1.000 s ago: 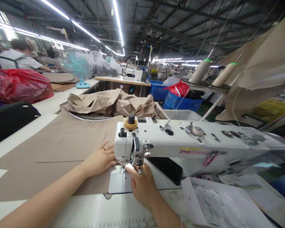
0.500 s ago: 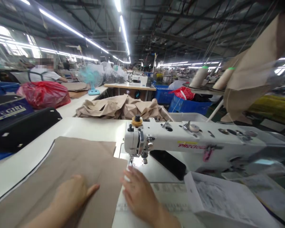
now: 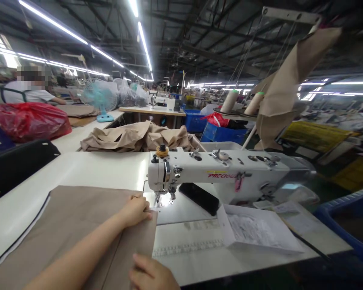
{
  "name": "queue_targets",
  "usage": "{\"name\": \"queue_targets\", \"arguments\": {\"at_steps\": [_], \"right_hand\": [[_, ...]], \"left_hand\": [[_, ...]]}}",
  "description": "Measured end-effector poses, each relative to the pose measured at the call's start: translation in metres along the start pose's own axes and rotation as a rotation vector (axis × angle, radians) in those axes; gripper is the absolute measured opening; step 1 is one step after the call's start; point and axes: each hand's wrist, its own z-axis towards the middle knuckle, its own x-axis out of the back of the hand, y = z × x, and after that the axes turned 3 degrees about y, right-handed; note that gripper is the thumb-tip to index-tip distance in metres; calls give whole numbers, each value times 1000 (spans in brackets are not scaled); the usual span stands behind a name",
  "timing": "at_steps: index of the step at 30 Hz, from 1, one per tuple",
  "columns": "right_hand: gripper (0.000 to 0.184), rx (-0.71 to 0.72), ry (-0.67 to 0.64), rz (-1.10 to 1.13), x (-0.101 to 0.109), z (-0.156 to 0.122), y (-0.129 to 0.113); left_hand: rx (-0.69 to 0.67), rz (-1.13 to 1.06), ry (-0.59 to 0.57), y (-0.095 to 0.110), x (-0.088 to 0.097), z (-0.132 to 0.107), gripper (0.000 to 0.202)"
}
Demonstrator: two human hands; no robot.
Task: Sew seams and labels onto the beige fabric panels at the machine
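A flat tan fabric panel point(image 3: 78, 221) lies on the white table point(image 3: 87, 169), its right corner just left of the needle of the white sewing machine point(image 3: 218, 173). My left hand point(image 3: 136, 209) rests on that corner with the fingers curled down on the cloth, a ring on one finger. My right hand point(image 3: 153, 276) sits at the bottom edge of the view, on the near right edge of the panel. Only its back and thumb show; its fingers are hidden.
A black case point(image 3: 199, 198) and a white sheet of paper point(image 3: 254, 229) lie right of the needle. Heaped tan cloth point(image 3: 133, 137) sits behind the machine, with thread cones point(image 3: 230, 100) above it. A red bag point(image 3: 30, 121), a black box point(image 3: 15, 165) and a person are at far left.
The fabric has been pulled out from under the needle towards me and to the left. My left hand moved up to its right corner; my right hand dropped back to the near edge.
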Motion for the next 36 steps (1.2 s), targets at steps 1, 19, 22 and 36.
{"name": "queue_targets", "arguments": {"at_steps": [1,19,22,36], "right_hand": [[37,-177,-1,76,10,7,0],[23,-1141,-140,441,43,64,-8],[23,-1139,-193,387,44,64,-7],[17,-242,-299,-447,69,92,53]], "left_hand": [[-19,-37,0,-1,1,-4,16],[-126,-359,49,5,21,-35,15],[-114,-288,88,6,15,-35,15],[-90,-26,325,1,-35,7,14]]}}
